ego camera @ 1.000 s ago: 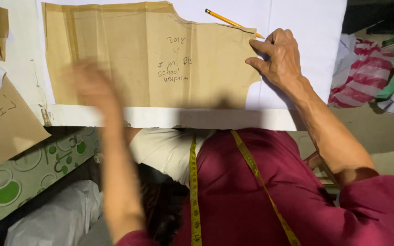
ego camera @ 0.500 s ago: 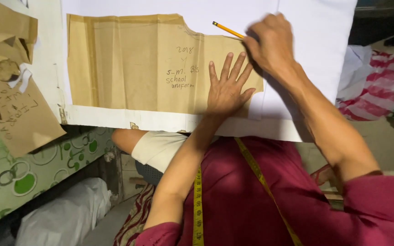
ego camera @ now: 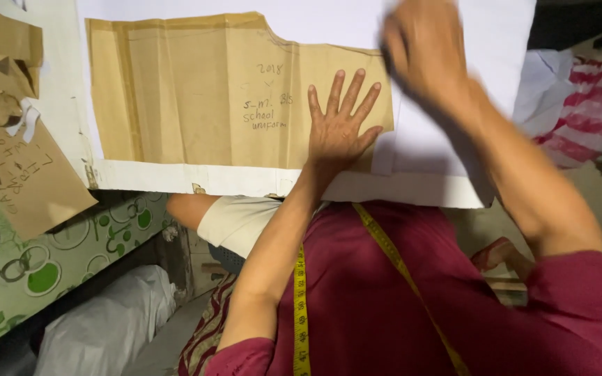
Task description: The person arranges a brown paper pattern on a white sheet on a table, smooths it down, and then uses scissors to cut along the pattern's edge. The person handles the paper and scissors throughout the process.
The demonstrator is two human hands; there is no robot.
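A brown paper pattern piece (ego camera: 196, 97) with handwriting lies flat on a white sheet (ego camera: 485, 42) covering the table. My left hand (ego camera: 339, 129) presses flat on the pattern's lower right part, fingers spread. My right hand (ego camera: 423, 52) is blurred in motion over the pattern's upper right corner, fingers curled. Whether it holds anything is hidden by the blur, and the yellow pencil seen earlier is out of sight. A yellow measuring tape (ego camera: 299, 306) hangs round my neck over a maroon garment.
More brown paper pieces (ego camera: 22, 174) lie at the left on a green patterned cloth (ego camera: 43, 264). A red and white striped cloth (ego camera: 587, 104) sits at the right. A white bag (ego camera: 106, 327) lies on the floor below the table edge.
My left hand swung in and settled flat on the pattern. My right hand moved up from the pattern's right edge to the pencil's spot and is now blurred, covering it.
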